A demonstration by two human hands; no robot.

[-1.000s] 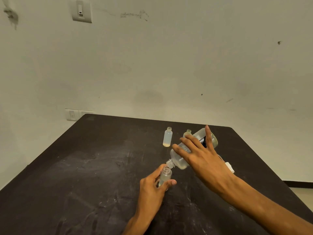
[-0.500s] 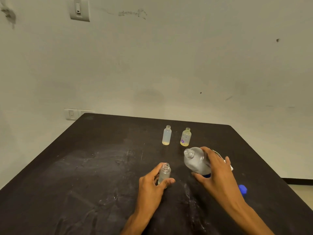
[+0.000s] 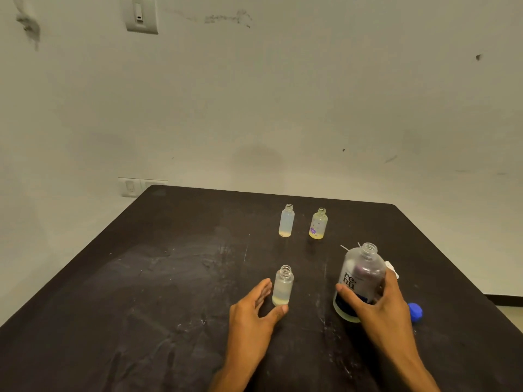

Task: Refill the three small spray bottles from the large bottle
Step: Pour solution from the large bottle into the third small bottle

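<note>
The large frosted clear plastic bottle with dark lettering [image 3: 358, 281] stands upright and uncapped on the dark matte scuffed table [image 3: 169, 278], towards its right side. Just left of it, nearer the middle, stands 1 small frosted cylindrical spray bottle [image 3: 283, 285], neck open, with a thin pale yellowish layer at its base. Farther back stand 2 more small open bottles, near each other but apart: a plain frosted one [image 3: 286, 221] and a clear one with a purple flower print [image 3: 318, 223], both holding a little yellowish liquid at the bottom. A round blue plastic cap [image 3: 415, 311] lies on the table right of the large bottle, and something small and white [image 3: 392, 268] shows behind that bottle (too hidden to identify).

The right hand [image 3: 379, 309] wraps around the lower body of the large bottle, thumb on its front and fingers behind. The left hand [image 3: 252, 315] sits relaxed and spread beside the near small bottle, thumb tip at its base and fingers just left of it; whether they touch the bottle is unclear.
</note>
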